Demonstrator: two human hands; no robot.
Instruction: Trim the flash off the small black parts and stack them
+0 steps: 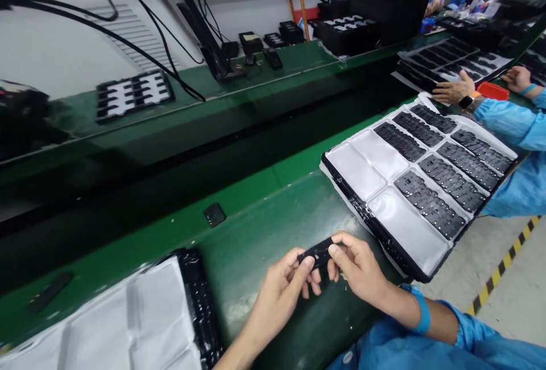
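My left hand (281, 290) and my right hand (358, 267) meet over the green bench near its front edge. Both pinch one small flat black plastic part (318, 252) between thumbs and fingertips, left hand on its left end, right hand on its right end. To the right lies a stack of black trays (379, 228) with white-lined pockets, several of them filled with rows of the same black parts (430, 202). At the lower left lies another tray stack (200, 307) under white sheets (128, 319).
One loose black part (214, 214) lies on the bench beyond my hands. A dark conveyor belt (170, 159) runs across the middle. A co-worker in blue sleeves (507, 123) works at the right by more trays (447, 57). Cables and a tray (132, 94) sit on the far side.
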